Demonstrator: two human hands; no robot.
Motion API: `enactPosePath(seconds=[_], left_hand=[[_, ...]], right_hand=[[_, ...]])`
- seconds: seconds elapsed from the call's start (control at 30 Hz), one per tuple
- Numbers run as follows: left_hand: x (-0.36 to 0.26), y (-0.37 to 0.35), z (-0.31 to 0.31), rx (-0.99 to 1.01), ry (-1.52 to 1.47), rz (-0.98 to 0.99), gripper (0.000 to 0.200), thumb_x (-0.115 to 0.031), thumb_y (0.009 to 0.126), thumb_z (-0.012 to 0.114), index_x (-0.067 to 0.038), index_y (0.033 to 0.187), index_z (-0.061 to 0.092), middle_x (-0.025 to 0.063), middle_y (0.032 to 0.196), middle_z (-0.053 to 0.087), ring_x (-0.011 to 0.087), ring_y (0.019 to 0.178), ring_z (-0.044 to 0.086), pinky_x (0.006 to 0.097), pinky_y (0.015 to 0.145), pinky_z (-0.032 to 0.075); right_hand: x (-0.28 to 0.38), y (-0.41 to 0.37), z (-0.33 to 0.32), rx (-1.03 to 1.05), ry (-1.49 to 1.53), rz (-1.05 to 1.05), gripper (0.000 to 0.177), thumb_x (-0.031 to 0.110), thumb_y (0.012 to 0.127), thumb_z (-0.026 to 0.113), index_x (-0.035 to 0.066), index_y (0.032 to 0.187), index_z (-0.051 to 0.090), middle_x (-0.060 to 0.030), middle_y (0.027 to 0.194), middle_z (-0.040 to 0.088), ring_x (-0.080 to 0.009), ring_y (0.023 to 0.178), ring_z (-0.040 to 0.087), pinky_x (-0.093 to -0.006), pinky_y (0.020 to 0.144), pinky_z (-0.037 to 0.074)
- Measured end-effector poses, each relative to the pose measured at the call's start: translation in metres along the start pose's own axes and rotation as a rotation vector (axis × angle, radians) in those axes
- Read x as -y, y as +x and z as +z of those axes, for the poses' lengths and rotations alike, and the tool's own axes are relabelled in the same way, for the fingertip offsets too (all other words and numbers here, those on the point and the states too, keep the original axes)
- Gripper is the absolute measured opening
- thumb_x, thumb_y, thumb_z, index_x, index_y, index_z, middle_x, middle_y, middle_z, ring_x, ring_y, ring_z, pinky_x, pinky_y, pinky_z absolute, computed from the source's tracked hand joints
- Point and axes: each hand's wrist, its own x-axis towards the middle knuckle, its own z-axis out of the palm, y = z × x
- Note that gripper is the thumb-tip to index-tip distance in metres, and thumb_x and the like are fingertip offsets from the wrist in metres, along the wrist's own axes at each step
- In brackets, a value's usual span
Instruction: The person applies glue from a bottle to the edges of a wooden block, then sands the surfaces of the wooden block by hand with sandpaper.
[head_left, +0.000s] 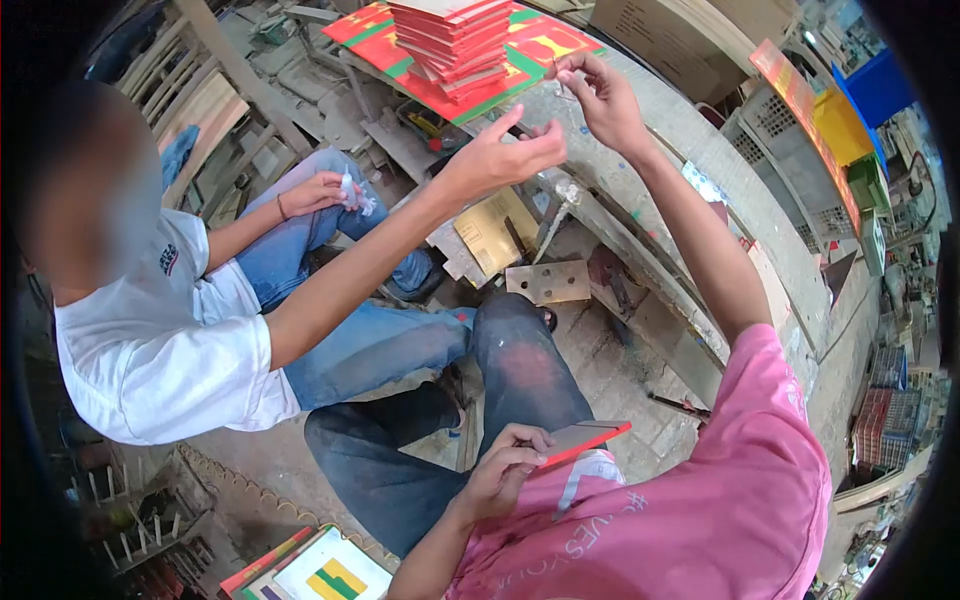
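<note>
My left hand (505, 470) grips a flat red-edged board (585, 438) above my lap. Stretched out over the bench, my right hand (600, 100) is pinched on a small thin item too tiny to name. Beside it, a co-worker's open hand (505, 155) reaches towards the same spot, apart from mine. The co-worker's other hand (325, 190) holds a small whitish bottle (350, 188). A tall stack of red-edged boards (455, 45) stands on a red, green and yellow panel (540, 85) on the bench.
The long worn bench (680, 135) curves along the right. Crates (770, 120) and a blue bin (880, 90) stand beyond it. Painted boards (335, 570) lean at the bottom. A wooden piece with holes (548, 282) and a yellow sheet (490, 232) lie beneath the bench.
</note>
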Motion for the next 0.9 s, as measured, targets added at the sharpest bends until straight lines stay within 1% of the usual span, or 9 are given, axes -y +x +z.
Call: enactPosePath(seconds=[0.1,0.37,0.47,0.53,0.57,0.67,0.73,0.87,0.9], left_hand=[[-0.001,0.001,0.001,-0.024,-0.030,0.011,0.038,0.017,0.084,0.049,-0.008,0.113,0.054,0.0154,0.108,0.050,0.0307,0.105,0.055,0.0411,0.092,0.045],[-0.003,-0.002,0.000,0.003,-0.016,0.032,0.029,0.011,0.089,0.048,-0.005,0.112,0.055,0.0151,0.109,0.050,0.0277,0.105,0.054,0.0372,0.093,0.043],[-0.006,0.000,0.000,0.038,0.024,0.041,0.027,0.009,0.092,0.047,-0.008,0.113,0.051,0.0149,0.106,0.050,0.0288,0.103,0.055,0.0422,0.092,0.044],[-0.006,0.004,0.000,0.019,0.056,0.054,0.027,0.009,0.091,0.047,-0.007,0.113,0.051,0.0148,0.106,0.050,0.0287,0.102,0.055,0.0416,0.091,0.044],[-0.007,0.002,0.001,0.012,0.088,0.058,0.027,0.010,0.091,0.047,-0.006,0.112,0.050,0.0147,0.105,0.050,0.0285,0.101,0.055,0.0410,0.091,0.044],[0.000,0.002,0.008,-0.113,0.046,0.054,0.027,0.012,0.087,0.050,-0.002,0.109,0.055,0.0151,0.106,0.052,0.0255,0.099,0.055,0.0343,0.090,0.044],[0.002,0.000,0.007,-0.076,0.069,0.045,0.023,0.008,0.092,0.046,-0.005,0.111,0.048,0.0148,0.106,0.049,0.0280,0.099,0.056,0.0412,0.091,0.046],[0.000,-0.001,0.013,-0.163,-0.008,0.052,0.021,0.007,0.092,0.048,-0.001,0.110,0.054,0.0158,0.106,0.053,0.0254,0.099,0.054,0.0349,0.090,0.044],[-0.001,0.000,0.013,-0.165,0.009,0.051,0.019,0.005,0.093,0.048,-0.001,0.110,0.054,0.0158,0.106,0.053,0.0253,0.099,0.054,0.0346,0.090,0.044]], right_hand=[[0.032,-0.009,0.014,0.135,0.508,0.165,0.012,0.013,0.097,0.057,0.002,0.101,0.061,-0.0009,0.091,0.065,-0.0067,0.083,0.058,-0.0224,0.077,0.046],[0.065,-0.013,0.024,0.295,0.531,0.284,0.016,0.013,0.095,0.060,0.000,0.105,0.063,-0.0005,0.094,0.066,-0.0064,0.088,0.059,-0.0235,0.081,0.048],[0.077,-0.017,0.036,0.373,0.533,0.339,0.023,0.013,0.094,0.061,-0.001,0.113,0.062,-0.0032,0.101,0.067,-0.0085,0.092,0.061,-0.0251,0.084,0.049],[0.101,-0.031,0.040,0.266,0.428,0.360,0.031,0.013,0.093,0.063,-0.002,0.120,0.060,-0.0064,0.109,0.067,-0.0114,0.099,0.061,-0.0272,0.089,0.048],[0.114,-0.040,0.031,0.327,0.341,0.360,0.035,0.013,0.092,0.064,-0.004,0.122,0.059,-0.0087,0.114,0.066,-0.0132,0.104,0.061,-0.0287,0.093,0.047],[0.154,-0.078,0.009,0.387,0.355,0.353,0.035,0.014,0.091,0.065,-0.004,0.121,0.059,-0.0090,0.116,0.065,-0.0140,0.106,0.060,-0.0293,0.096,0.046],[0.167,-0.102,-0.002,0.382,0.360,0.390,0.034,0.014,0.092,0.064,-0.004,0.120,0.060,-0.0086,0.115,0.065,-0.0137,0.106,0.060,-0.0290,0.096,0.046],[0.196,-0.154,-0.028,0.321,0.288,0.516,0.027,0.012,0.090,0.065,-0.001,0.114,0.063,-0.0070,0.111,0.066,-0.0137,0.101,0.061,-0.0297,0.091,0.048],[0.206,-0.167,-0.035,0.387,0.243,0.438,0.029,0.015,0.087,0.068,0.000,0.112,0.064,-0.0079,0.108,0.067,-0.0165,0.100,0.062,-0.0310,0.090,0.048]])
